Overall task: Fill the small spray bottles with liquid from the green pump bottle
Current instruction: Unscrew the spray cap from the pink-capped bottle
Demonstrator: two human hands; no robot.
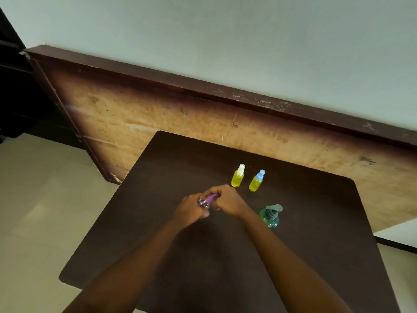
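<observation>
Both hands meet over the middle of the dark table on a small spray bottle with a purple top. My left hand grips its body from the left, and my right hand curls around its purple top end. Most of that bottle is hidden by fingers. Behind them stand two small spray bottles of yellow liquid, one with a white cap and one with a blue cap. The green pump bottle stands upright just right of my right wrist.
A large wooden board leans against the wall behind the table. Pale floor tiles lie to the left of the table's edge. A dark shelf unit fills the far left.
</observation>
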